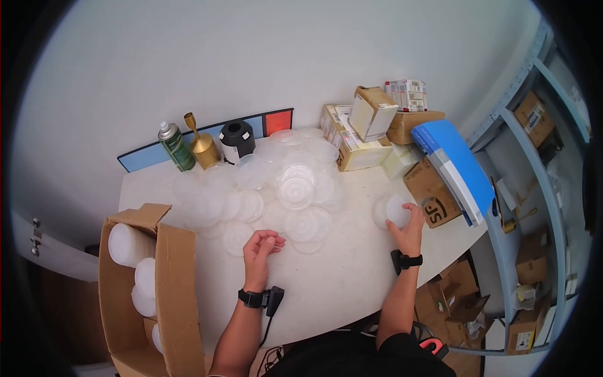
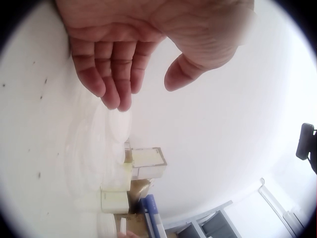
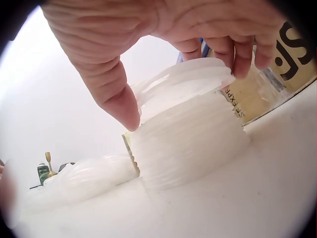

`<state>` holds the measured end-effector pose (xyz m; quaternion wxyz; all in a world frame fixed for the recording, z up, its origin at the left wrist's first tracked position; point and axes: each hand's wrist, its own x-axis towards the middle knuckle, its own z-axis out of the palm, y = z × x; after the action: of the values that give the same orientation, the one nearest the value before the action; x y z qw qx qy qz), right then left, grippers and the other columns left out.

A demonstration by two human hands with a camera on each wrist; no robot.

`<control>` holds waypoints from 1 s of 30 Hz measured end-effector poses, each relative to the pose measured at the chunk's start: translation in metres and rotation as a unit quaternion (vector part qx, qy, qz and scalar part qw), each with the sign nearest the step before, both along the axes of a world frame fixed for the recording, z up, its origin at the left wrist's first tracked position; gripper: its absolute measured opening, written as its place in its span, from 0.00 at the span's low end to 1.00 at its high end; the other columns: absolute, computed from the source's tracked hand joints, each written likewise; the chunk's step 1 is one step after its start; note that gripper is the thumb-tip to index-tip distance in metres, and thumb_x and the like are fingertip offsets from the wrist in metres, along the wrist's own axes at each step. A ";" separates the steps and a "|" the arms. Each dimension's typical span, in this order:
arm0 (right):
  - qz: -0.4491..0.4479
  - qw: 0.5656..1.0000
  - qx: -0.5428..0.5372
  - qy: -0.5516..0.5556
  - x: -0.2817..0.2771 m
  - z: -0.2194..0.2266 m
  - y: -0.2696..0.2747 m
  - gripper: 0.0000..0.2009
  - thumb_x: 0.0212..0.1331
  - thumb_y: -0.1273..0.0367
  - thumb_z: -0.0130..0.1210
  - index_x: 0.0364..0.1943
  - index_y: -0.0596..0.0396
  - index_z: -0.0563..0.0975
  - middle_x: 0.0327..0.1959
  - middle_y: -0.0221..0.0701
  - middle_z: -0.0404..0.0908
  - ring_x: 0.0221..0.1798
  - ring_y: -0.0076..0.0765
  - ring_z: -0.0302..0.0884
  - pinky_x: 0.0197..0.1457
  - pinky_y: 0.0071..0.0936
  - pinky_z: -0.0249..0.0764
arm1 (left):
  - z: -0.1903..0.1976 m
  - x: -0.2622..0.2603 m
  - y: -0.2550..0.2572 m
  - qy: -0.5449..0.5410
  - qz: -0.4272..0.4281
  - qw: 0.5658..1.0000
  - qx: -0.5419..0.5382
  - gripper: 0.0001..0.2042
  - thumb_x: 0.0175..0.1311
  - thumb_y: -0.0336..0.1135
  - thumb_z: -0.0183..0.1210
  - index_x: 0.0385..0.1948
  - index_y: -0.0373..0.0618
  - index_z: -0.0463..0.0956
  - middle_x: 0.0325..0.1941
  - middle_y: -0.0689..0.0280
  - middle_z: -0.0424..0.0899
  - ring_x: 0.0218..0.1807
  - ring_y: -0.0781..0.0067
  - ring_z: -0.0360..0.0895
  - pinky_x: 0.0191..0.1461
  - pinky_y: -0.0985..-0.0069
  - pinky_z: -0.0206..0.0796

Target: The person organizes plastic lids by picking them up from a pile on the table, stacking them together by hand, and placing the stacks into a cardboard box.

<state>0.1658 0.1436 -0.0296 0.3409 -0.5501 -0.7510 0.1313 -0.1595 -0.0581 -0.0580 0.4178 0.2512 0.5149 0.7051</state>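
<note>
Many round translucent lids [image 1: 295,191] lie in a loose heap over the middle of the white table [image 1: 314,283]. On the right, my right hand [image 1: 408,229] grips a few lids [image 3: 183,82] between thumb and fingers, at the top of a lid stack [image 3: 193,141]. In the right wrist view those lids sit slightly tilted on the stack. My left hand [image 1: 260,251] is held by the near edge of the heap, its fingers loosely bent and nothing in it; the left wrist view shows the thumb apart from the fingers of that hand [image 2: 133,44].
An open cardboard box [image 1: 179,283] with stacked lids stands at the left. Behind the heap are a green spray can [image 1: 177,147], a gold holder [image 1: 204,151] and a black-and-white container [image 1: 237,143]. Small boxes [image 1: 370,116], an SF carton [image 1: 433,195] and a blue binder [image 1: 458,166] stand back right.
</note>
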 end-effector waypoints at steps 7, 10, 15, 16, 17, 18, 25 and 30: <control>0.044 0.999 -0.011 -0.017 -0.007 -0.001 0.000 0.32 0.44 0.68 0.71 0.56 0.58 0.70 0.61 0.45 0.71 0.65 0.57 0.62 0.70 0.47 0.62 | -0.002 0.001 0.000 0.005 0.001 1.000 0.010 0.11 0.73 0.37 0.56 0.46 0.38 0.79 0.40 0.61 0.87 0.42 0.74 0.83 0.50 0.77 0.72; 0.047 0.998 -0.027 -0.017 -0.006 0.000 -0.001 0.32 0.44 0.68 0.72 0.56 0.58 0.70 0.62 0.46 0.70 0.65 0.58 0.62 0.70 0.48 0.62 | 0.000 0.001 0.001 0.011 0.002 1.000 0.011 0.11 0.73 0.36 0.56 0.46 0.38 0.79 0.40 0.61 0.88 0.42 0.75 0.83 0.49 0.77 0.72; 0.054 0.998 -0.027 -0.031 -0.009 -0.002 -0.001 0.33 0.46 0.67 0.72 0.58 0.57 0.69 0.67 0.48 0.67 0.70 0.58 0.60 0.73 0.48 0.60 | 0.002 0.001 0.000 0.000 0.016 1.000 0.019 0.08 0.72 0.33 0.56 0.43 0.38 0.78 0.37 0.63 0.86 0.39 0.78 0.81 0.43 0.79 0.69; 0.045 0.999 -0.010 -0.026 -0.013 0.000 -0.003 0.33 0.46 0.67 0.73 0.59 0.57 0.69 0.68 0.49 0.66 0.71 0.58 0.59 0.73 0.49 0.60 | 0.001 -0.001 -0.005 0.002 0.037 0.999 0.018 0.08 0.71 0.34 0.56 0.42 0.39 0.78 0.35 0.64 0.85 0.37 0.78 0.79 0.42 0.79 0.68; 0.034 0.999 0.007 -0.021 -0.017 0.004 -0.007 0.34 0.46 0.67 0.73 0.59 0.57 0.69 0.69 0.50 0.65 0.73 0.59 0.58 0.74 0.50 0.59 | 0.000 -0.003 -0.010 0.005 0.057 0.998 0.016 0.08 0.71 0.34 0.55 0.41 0.40 0.78 0.32 0.66 0.83 0.35 0.78 0.78 0.42 0.80 0.68; 0.022 0.999 0.025 -0.015 -0.020 0.007 -0.010 0.34 0.46 0.67 0.73 0.59 0.57 0.69 0.70 0.51 0.64 0.74 0.60 0.57 0.75 0.50 0.58 | 0.000 -0.004 -0.014 0.009 0.075 0.997 0.015 0.08 0.71 0.34 0.55 0.39 0.40 0.78 0.30 0.67 0.82 0.34 0.78 0.77 0.41 0.80 0.67; 0.098 0.989 0.090 0.066 -0.066 0.035 -0.037 0.25 0.52 0.70 0.69 0.55 0.58 0.73 0.67 0.48 0.69 0.71 0.56 0.64 0.74 0.48 0.60 | 0.006 -0.020 -0.015 0.232 0.410 0.882 -0.008 0.07 0.63 0.23 0.56 0.41 0.43 0.76 0.48 0.63 0.80 0.53 0.69 0.71 0.61 0.71 0.59; 0.263 0.959 0.052 0.097 -0.127 0.043 -0.067 0.21 0.53 0.70 0.70 0.50 0.60 0.77 0.64 0.49 0.72 0.64 0.56 0.71 0.65 0.43 0.71 | -0.019 -0.032 -0.011 0.360 0.385 0.835 -0.159 0.21 0.56 0.31 0.64 0.53 0.45 0.72 0.59 0.58 0.75 0.65 0.52 0.63 0.71 0.54 0.51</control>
<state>0.0385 0.0764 0.0139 0.3938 -0.2995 -0.8379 0.2304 -0.1917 -0.0695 -0.0774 -0.0682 0.1986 0.7889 0.5775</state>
